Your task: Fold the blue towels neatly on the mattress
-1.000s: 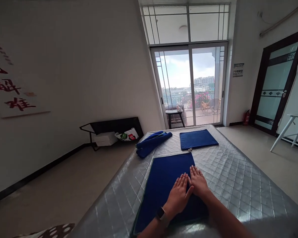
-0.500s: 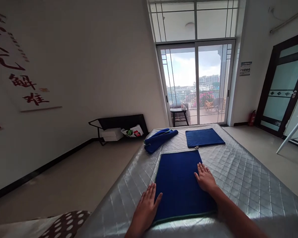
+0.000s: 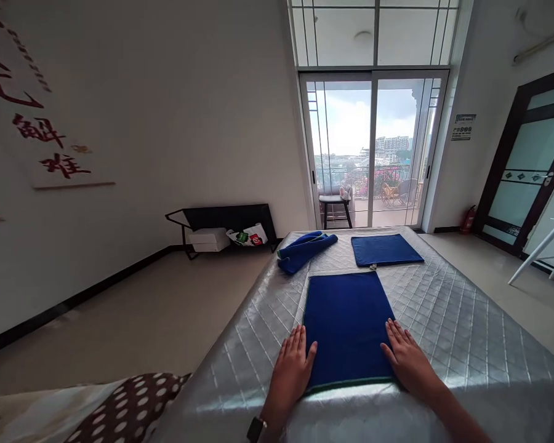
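A flat blue cloth point(image 3: 346, 326) with green edging lies on the silvery quilted mattress point(image 3: 461, 332) in front of me. My left hand point(image 3: 293, 366) rests flat along the cloth's left edge, thumb slightly apart. On the right edge lies my right hand point(image 3: 409, 357), palm down with its fingers stretched out. Farther back, a second blue cloth point(image 3: 385, 250) is laid out as a neat rectangle with a small pale tag at its near edge. Left of that, a crumpled blue cloth point(image 3: 305, 251) lies near the mattress's left edge.
A black low rack point(image 3: 228, 218) with white boxes point(image 3: 208, 240) stands by the left wall. Brown polka-dot fabric point(image 3: 129, 409) is at the lower left. Beyond the mattress are a sliding glass door point(image 3: 341, 141) and a red fire extinguisher point(image 3: 468, 219). A white-legged stand point(image 3: 535, 252) is at right.
My right hand has slid nearer to me along the cloth's right edge. The left hand stays by the left edge, and the view has shifted slightly.
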A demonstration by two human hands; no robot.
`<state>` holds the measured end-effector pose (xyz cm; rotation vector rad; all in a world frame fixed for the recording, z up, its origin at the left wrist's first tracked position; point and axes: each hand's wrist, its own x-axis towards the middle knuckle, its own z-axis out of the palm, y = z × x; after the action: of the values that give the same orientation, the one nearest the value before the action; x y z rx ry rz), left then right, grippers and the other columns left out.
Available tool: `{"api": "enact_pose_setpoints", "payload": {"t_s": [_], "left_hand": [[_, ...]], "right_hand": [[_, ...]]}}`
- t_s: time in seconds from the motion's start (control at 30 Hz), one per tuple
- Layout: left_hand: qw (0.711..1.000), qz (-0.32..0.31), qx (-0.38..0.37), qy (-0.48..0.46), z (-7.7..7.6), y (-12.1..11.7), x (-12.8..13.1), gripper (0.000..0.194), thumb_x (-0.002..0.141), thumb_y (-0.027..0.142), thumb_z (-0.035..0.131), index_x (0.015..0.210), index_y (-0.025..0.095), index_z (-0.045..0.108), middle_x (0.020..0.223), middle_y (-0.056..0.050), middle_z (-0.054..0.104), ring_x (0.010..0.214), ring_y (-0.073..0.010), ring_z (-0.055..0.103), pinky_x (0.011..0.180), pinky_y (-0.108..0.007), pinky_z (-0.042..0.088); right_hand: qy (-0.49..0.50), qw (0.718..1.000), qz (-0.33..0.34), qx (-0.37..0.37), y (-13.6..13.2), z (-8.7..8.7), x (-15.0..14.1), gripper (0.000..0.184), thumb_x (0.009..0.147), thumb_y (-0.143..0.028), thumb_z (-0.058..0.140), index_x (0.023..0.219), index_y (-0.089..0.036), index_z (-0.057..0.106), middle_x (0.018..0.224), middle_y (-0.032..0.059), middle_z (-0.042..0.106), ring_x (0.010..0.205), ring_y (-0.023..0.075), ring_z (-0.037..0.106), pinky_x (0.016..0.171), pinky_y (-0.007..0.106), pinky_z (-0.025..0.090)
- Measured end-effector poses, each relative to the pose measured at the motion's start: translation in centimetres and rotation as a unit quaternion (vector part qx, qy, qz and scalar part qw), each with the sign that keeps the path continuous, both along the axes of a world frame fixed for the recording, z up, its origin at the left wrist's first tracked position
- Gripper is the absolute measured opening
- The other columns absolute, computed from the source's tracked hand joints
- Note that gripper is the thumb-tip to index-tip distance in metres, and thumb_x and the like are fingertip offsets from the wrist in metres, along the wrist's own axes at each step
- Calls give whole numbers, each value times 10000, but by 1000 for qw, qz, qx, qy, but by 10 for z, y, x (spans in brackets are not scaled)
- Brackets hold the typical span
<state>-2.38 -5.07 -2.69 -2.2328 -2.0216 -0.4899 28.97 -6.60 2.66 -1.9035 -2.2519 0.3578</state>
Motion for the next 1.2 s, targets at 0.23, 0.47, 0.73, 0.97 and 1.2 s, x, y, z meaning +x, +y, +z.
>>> {"api": "enact_pose_setpoints", "payload": {"t_s": [0.23,0.47,0.73,0.97,1.2], "left_hand": [[999,0,31,10,1,1,-14,645,1041,462,215,1495,86,475,1546,-168,480,1469,-290,397,1208,-499,350],[992,-126,12,9,23,1,61,567,1057,450,258,1521,194,459,1583,-98,447,1486,-263,368,1208,-502,370],[971,-204,-116,45,41,3,175,654,1062,489,146,1577,129,327,1642,-116,290,1536,-270,232,1251,-505,276],[984,-131,-108,53,11,-2,95,625,1052,522,220,1586,210,304,1650,-97,276,1537,-274,231,1231,-549,282],[991,-55,-104,60,-9,-7,-20,581,1048,400,225,1568,183,367,1636,-128,304,1522,-262,278,1226,-531,287]], "right_hand": [[30,999,2,14,-5,-4,-5,657,1042,-443,250,1593,-87,282,1663,112,224,1552,235,187,1264,427,166],[48,999,-4,7,-3,-4,-12,645,1023,-396,299,1584,-79,304,1656,113,208,1549,256,196,1259,431,178],[36,999,14,-3,-5,-1,-12,625,992,-256,305,1588,-72,280,1661,106,183,1551,253,171,1266,423,167],[65,998,-12,1,-5,-1,-15,664,1011,-374,299,1589,-48,263,1657,120,178,1549,262,180,1268,426,148],[47,999,-12,-1,-4,-4,-13,655,1016,-388,286,1597,-87,262,1663,93,180,1549,254,191,1263,427,164]]}}
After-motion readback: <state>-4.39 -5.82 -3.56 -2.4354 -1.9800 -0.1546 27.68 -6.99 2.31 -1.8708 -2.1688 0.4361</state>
